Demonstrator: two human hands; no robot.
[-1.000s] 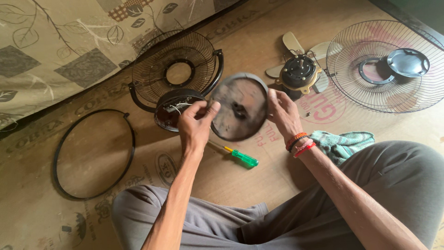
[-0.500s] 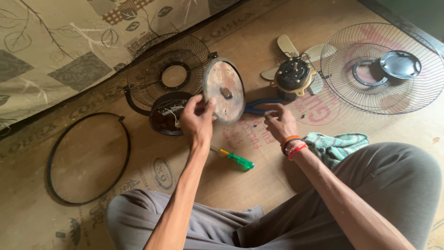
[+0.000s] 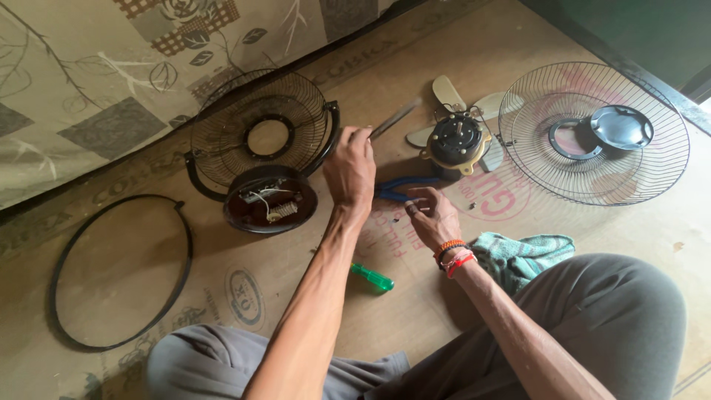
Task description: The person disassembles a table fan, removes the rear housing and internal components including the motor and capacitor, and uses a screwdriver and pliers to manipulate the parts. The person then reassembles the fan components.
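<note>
A dismantled electric fan is laid out on a cardboard sheet (image 3: 518, 44) on the floor, in front of a seated person.

The left hand (image 3: 349, 169) is raised at the centre of the frame and closed around a thin flat plate (image 3: 395, 120), seen edge-on and blurred; its exact kind cannot be told. The plate is held up off the cardboard, tilted toward the upper right.

The right hand (image 3: 432, 216) is lowered to the cardboard just right of centre, fingers curled narrow as if pinching a small part; what is pinched, if anything, cannot be told. Blue-handled pliers (image 3: 404, 187) lie just beside its fingertips, within easy reach.

The fan motor with blades (image 3: 454, 137) stands just above the right hand. The front grille (image 3: 592, 133) lies at the upper right. The rear grille (image 3: 255, 130) rests at the upper left, touching the round base with exposed wiring (image 3: 270, 200). A black grille ring (image 3: 118, 270) lies at the left. A green-handled screwdriver (image 3: 372, 278) lies beneath the left forearm, and a teal cloth (image 3: 522, 255) is bunched against the knee.
</note>
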